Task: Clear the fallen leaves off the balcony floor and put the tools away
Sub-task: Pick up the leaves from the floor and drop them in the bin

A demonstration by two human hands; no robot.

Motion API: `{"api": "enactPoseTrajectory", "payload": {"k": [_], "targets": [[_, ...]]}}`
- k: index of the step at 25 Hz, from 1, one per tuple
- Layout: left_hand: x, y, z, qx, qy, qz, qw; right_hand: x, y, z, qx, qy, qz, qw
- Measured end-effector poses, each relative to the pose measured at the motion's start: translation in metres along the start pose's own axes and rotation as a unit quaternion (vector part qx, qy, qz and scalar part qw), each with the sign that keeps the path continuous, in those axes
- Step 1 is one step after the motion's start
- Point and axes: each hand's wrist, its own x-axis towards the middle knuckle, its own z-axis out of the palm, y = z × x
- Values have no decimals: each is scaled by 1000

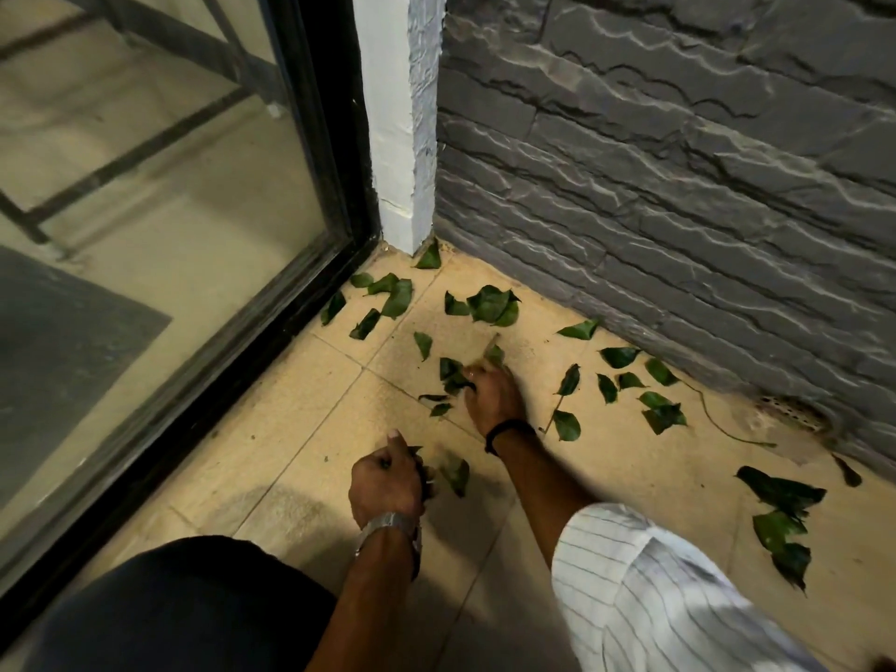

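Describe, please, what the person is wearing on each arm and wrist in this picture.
The left hand has a silver metal watch on its wrist and no sleeve in view. The right hand has a thin black band on its wrist, with a white, finely striped sleeve pushed up the arm.

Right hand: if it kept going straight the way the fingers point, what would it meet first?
Probably the cluster of leaves just ahead of the right hand, then the grey stone wall. Depth is uncertain from this one view.
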Motion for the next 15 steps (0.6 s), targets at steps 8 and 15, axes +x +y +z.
{"api": "enactPoseTrajectory", "payload": {"k": [8,15], "targets": [[2,-2,6,18,-51,2,999,-142,-38,-21,419,120,140,889],[3,-3,13,137,-3,51,989,-179,-50,-46,471,-27,81,878]]}}
